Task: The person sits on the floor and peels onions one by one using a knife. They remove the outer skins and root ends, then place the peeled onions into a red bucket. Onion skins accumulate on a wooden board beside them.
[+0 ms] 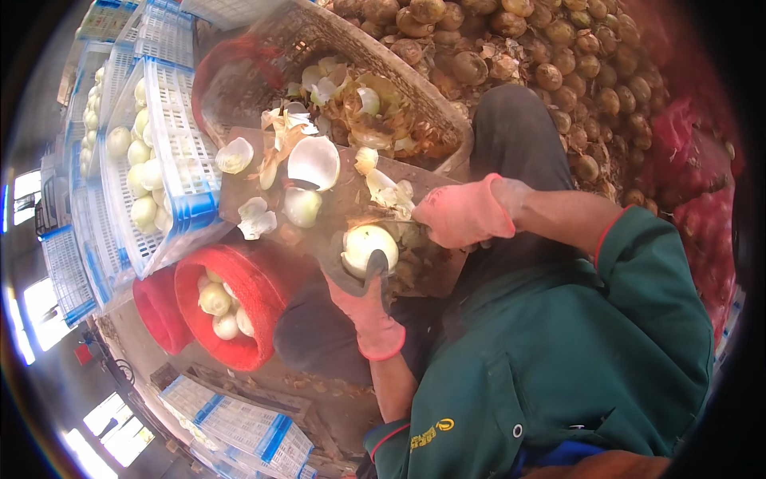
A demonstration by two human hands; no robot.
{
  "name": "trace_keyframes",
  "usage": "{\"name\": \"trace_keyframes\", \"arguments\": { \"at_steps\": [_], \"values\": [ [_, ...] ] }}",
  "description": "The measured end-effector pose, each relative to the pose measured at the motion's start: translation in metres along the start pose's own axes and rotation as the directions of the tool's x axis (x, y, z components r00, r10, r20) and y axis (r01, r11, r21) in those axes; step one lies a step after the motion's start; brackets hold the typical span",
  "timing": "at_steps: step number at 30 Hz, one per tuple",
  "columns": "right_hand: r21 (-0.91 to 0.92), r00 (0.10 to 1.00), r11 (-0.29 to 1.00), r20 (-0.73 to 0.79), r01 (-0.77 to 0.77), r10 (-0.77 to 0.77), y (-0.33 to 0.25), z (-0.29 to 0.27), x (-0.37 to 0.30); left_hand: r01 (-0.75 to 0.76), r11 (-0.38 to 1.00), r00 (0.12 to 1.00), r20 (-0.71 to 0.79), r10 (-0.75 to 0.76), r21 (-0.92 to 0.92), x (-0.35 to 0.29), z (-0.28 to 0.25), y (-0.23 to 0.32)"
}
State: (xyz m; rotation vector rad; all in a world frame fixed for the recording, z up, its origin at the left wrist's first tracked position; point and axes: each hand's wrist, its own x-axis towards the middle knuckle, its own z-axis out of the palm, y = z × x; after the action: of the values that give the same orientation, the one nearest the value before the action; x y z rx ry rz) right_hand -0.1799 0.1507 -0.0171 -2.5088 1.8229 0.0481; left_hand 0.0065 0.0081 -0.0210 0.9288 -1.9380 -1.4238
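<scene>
My left hand (365, 303), in a pink glove with grey fingers, grips a pale peeled onion (367, 246) low over the cutting board (239, 191). Just to the right, my right hand (461, 211), in a pink glove, is closed around a tool whose handle it hides. A thin, dark, knife-like blade (392, 220) points left from that fist, close to the onion's top. Loose onion skins (387, 190) lie beyond the blade. Farther left on the board are a white curved onion layer (313, 163) and another whitish onion piece (302, 206).
A basket (435, 104) of peelings stands beyond the board, with a heap of unpeeled onions (550, 76) behind it. At left are white-and-blue crates (182, 152) of peeled onions and a red container (267, 275) holding several onions. Red mesh sacks (706, 231) lie at right.
</scene>
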Motion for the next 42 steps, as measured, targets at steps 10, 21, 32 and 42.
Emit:
{"name": "trace_keyframes", "arguments": {
  "at_steps": [10,21,32,42],
  "values": [
    [0.480,0.781,0.624,0.472,-0.617,0.410,0.030,-0.025,0.014,0.162,0.972,0.987,0.045,-0.157,-0.171,0.003,0.000,0.023],
    [0.568,0.827,0.603,0.433,-0.560,0.359,0.033,-0.017,-0.007,0.170,0.956,0.982,0.127,-0.142,-0.239,0.004,-0.013,0.012],
    [0.407,0.934,0.852,0.274,-0.330,0.230,0.013,-0.009,0.002,0.150,0.960,0.982,0.148,-0.117,-0.238,0.006,-0.010,0.016],
    [0.784,0.777,-0.113,0.620,-0.610,0.110,0.024,-0.061,-0.012,-0.292,0.948,0.948,0.174,0.268,0.130,0.028,-0.016,0.012]
  ]
}}
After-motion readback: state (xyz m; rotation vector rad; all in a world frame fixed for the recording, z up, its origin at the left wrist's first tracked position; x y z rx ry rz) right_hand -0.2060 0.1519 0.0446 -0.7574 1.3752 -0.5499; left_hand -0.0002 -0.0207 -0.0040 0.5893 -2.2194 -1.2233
